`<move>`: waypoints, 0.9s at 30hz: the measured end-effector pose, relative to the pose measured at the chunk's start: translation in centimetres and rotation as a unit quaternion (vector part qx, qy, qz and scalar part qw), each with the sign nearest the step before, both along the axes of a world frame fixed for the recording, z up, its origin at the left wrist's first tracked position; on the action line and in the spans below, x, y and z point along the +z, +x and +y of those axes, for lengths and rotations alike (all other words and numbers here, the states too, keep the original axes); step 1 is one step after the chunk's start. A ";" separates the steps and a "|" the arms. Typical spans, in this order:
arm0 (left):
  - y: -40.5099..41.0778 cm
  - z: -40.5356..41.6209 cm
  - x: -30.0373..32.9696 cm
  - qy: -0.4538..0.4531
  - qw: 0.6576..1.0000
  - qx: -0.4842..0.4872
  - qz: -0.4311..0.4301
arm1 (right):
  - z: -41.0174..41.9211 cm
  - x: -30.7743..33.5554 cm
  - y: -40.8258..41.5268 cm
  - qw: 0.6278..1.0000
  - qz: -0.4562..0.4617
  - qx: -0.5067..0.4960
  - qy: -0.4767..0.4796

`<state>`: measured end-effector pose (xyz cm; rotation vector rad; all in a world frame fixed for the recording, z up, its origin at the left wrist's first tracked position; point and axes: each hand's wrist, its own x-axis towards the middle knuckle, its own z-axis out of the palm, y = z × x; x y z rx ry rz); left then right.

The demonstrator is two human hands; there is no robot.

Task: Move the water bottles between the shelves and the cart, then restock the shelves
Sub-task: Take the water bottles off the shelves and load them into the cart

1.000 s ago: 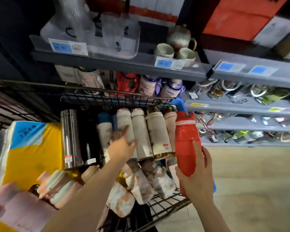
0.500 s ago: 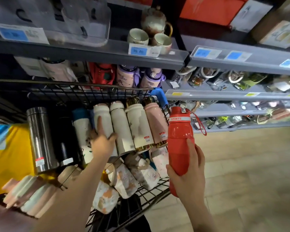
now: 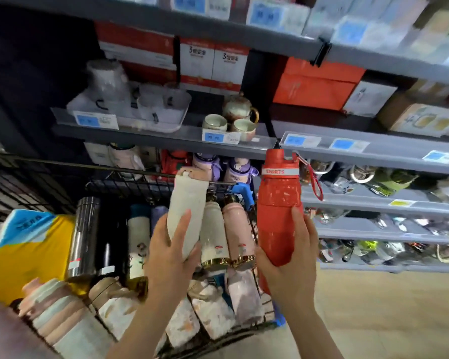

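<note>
- Head view shows both hands raised in front of the shelving, each carrying one bottle.
- Left hand (image 3: 171,255) grips the lower half of a white bottle (image 3: 186,203), fingers and thumb wrapped round it; the bottle is lifted clear above the cart (image 3: 140,182), cap end pointing toward the shelves.
- Right hand (image 3: 290,260) grips a red sports bottle (image 3: 279,208) round its lower body, upright, just right of the white bottle and level with the shelf edge (image 3: 166,136) above.
- Below and between the hands, a cream bottle (image 3: 214,237) and a pink bottle (image 3: 235,231) lie side by side in the cart.
- Left of the left hand, a steel flask (image 3: 84,234), a black flask (image 3: 110,239) and a white printed bottle (image 3: 138,242) lie in the same row; more patterned bottles lie beneath the wrists.
- Beyond the hands, purple bottles (image 3: 218,167) stand on the shelf behind the cart.
- Judgement: restocking is under way but early; two bottles are in hand, neither yet shelved, and most of the stock remains in the cart.
</note>
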<state>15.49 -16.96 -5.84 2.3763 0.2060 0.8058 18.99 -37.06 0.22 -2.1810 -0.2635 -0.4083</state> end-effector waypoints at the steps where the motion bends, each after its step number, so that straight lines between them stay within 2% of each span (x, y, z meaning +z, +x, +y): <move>1: 0.2 -1.3 0.9 0.016 1.000 0.003 -0.018 | -1.2 0.6 0.7 1.000 -0.018 0.012 0.012; 4: 1.2 -6.6 3.6 0.065 0.995 0.028 -0.071 | -6.4 2.4 2.7 0.996 -0.052 0.053 0.051; 8: 3.9 -15.5 8.7 0.108 0.967 0.001 -0.231 | -14.5 6.0 6.3 0.987 -0.120 0.069 0.078; 9: 4.6 -17.5 10.1 0.119 0.962 -0.004 -0.247 | -16.3 7.1 7.2 0.985 -0.132 0.069 0.089; 12: 6.9 -22.6 13.6 0.089 0.973 0.083 -0.198 | -21.1 11.3 9.4 0.974 -0.173 0.065 0.134; 14: 8.8 -24.9 15.9 0.068 0.972 0.099 -0.201 | -23.5 14.4 10.9 0.961 -0.215 0.078 0.153; 17: 11.8 -27.2 20.4 0.074 0.954 0.056 -0.286 | -25.9 18.8 13.2 0.942 -0.278 0.099 0.163; 19: 13.4 -27.9 23.3 0.081 0.946 0.038 -0.312 | -26.7 21.5 14.6 0.932 -0.308 0.101 0.165; 27: 19.5 -28.2 33.0 0.099 0.892 0.057 -0.438 | -26.8 31.6 19.2 0.896 -0.374 0.140 0.192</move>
